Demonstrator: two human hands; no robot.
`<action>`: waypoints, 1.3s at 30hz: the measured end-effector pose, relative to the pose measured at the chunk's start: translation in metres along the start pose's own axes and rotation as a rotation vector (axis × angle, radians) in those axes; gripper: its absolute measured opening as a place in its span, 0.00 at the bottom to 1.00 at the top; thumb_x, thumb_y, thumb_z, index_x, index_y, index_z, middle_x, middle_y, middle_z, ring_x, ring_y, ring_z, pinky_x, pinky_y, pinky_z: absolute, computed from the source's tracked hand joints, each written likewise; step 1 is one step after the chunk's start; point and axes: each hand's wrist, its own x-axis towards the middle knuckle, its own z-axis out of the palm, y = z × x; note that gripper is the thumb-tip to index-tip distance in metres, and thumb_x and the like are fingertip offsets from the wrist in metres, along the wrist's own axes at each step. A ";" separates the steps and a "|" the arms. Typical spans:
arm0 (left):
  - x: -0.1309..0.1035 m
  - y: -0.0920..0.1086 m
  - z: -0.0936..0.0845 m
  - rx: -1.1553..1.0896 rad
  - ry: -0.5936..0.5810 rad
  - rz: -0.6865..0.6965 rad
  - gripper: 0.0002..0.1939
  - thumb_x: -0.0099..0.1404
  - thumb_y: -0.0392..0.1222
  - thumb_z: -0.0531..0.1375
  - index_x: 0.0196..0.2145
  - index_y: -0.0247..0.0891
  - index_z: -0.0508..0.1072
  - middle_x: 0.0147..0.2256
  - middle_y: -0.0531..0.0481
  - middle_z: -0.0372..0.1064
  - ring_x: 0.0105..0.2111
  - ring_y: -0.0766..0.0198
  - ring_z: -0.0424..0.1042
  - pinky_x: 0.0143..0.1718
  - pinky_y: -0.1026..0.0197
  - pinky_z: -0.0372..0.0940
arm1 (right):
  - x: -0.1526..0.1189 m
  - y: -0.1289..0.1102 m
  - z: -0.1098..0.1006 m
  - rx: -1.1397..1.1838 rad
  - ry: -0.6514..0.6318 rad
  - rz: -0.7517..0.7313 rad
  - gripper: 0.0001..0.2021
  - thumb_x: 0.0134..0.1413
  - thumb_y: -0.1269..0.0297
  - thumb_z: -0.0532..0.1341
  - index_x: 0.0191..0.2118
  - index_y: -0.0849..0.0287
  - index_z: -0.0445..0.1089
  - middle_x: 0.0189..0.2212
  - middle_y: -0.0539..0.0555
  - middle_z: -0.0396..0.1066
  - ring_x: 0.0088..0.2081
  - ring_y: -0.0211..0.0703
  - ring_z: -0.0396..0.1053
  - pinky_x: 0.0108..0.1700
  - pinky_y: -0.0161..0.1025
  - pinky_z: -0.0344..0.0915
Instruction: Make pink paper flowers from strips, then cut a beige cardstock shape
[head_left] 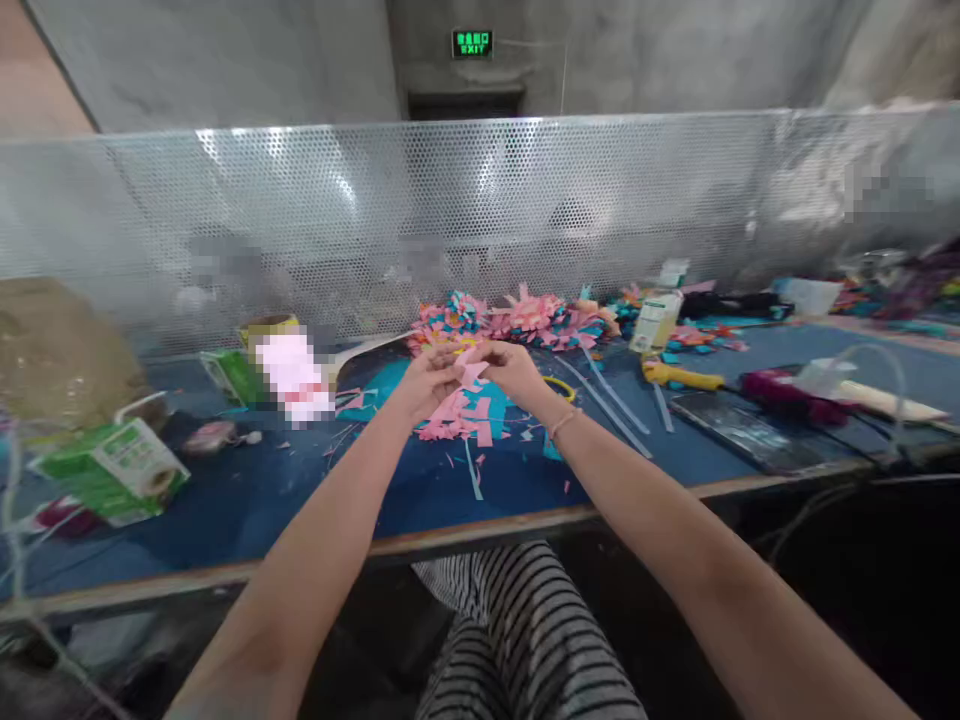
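Note:
A small piece of pink paper or fabric (472, 370) is pinched between my two hands above the blue table (315, 510). My left hand (431, 382) has its fingers closed on the piece's left side. From the other side my right hand (514, 370), with a thin bracelet at the wrist, grips it too. Beneath them lie loose pink pieces (448, 415) on blue sheets (386, 385). Just behind the hands runs a fluffy row of pink and blue cut strips (525, 318). Part of a yellow ring (561, 387) shows beside my right wrist.
A perforated metal screen (465, 200) closes off the table's back. To the left stand a green-and-white carton (120, 470) and a lit phone (292, 375). Rightward lie long clear sticks (607, 400), a yellow-handled glue gun (682, 375), a dark flat device (739, 430) and cables.

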 end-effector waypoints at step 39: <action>0.005 -0.013 -0.004 0.605 0.121 0.287 0.10 0.52 0.45 0.62 0.25 0.35 0.71 0.22 0.51 0.69 0.24 0.67 0.67 0.33 0.60 0.65 | 0.004 0.009 -0.002 -0.095 0.018 0.058 0.08 0.41 0.61 0.60 0.28 0.60 0.64 0.23 0.47 0.62 0.25 0.33 0.60 0.28 0.34 0.60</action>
